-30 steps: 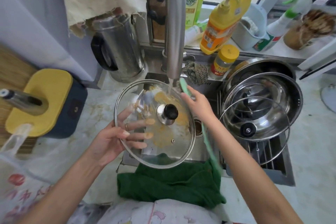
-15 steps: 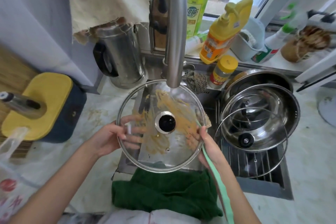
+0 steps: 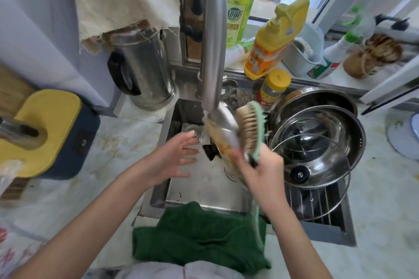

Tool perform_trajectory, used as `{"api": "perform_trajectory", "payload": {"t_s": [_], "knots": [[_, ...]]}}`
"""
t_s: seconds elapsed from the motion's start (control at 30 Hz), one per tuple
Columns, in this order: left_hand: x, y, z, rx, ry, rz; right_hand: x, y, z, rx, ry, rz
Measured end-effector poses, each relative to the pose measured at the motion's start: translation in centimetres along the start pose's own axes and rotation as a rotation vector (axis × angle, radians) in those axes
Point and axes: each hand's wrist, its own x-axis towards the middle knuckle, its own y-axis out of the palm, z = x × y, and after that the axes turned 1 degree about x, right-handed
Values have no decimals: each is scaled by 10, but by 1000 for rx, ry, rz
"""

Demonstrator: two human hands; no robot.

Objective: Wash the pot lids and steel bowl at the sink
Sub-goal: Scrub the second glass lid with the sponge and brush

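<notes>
A greasy glass pot lid (image 3: pixel 221 136) stands on edge under the faucet (image 3: pixel 214 52), over the sink (image 3: pixel 169 124). My right hand (image 3: pixel 264 171) grips the green scrubbing brush (image 3: pixel 250 129) and seems to pinch the lid's lower rim with it; the bristles face the lid. My left hand (image 3: pixel 179 156) hovers just left of the lid, fingers spread and holding nothing. A steel bowl (image 3: pixel 349 140) sits on the drain rack at the right, with a second glass lid (image 3: pixel 326 190) leaning across it. Motion blur hides the exact grip.
Another steel bowl (image 3: pixel 317 97) sits behind the first. A green towel (image 3: pixel 199 233) drapes the sink's front edge. A steel kettle (image 3: pixel 145 68) stands back left, a yellow-topped box (image 3: pixel 45 133) left. Detergent bottles (image 3: pixel 272 41) and a jar (image 3: pixel 273 88) line the sill.
The lid, held flat by both hands before, is now tipped on edge. My left hand has let go and opened. My right hand has raised the brush up beside the lid.
</notes>
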Motion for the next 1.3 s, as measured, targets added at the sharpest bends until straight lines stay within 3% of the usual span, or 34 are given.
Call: {"api": "perform_trajectory", "payload": {"t_s": [0.1,0.17,0.27,0.37,0.47,0.57,0.67,0.83,0.9,1.0,1.07,1.1,1.2,1.23,1.3], "knots": [[-4,10,-17,-303,-62,257,-6,19,1,-341,-347,123],[-4,12,-18,-361,-43,184,-8,31,-2,-501,-525,190],[-1,3,-1,-452,61,108,-12,42,-4,-654,-628,219],[-10,0,15,-491,129,104,-17,41,-5,-562,-719,295],[-23,-2,20,-498,262,154,-10,32,-7,-604,-587,346],[-26,-14,23,-555,322,227,14,20,-3,-670,-223,234],[-27,-18,26,-490,340,242,43,18,-4,-541,34,241],[-28,-18,32,-430,397,247,65,38,-11,-729,24,325],[-28,-16,30,-452,406,240,71,50,-6,-542,23,302],[-27,-14,24,-458,437,233,55,50,11,-194,-99,587],[-26,-17,25,-498,440,223,41,39,7,-262,-170,689],[-24,-18,27,-521,428,215,46,37,2,-364,-156,644],[-22,-12,28,-495,344,214,71,52,-11,-534,-28,301],[-21,-10,27,-465,336,202,71,59,-7,-444,-21,285],[-20,-12,26,-407,362,169,56,66,5,-183,-24,474]]}}
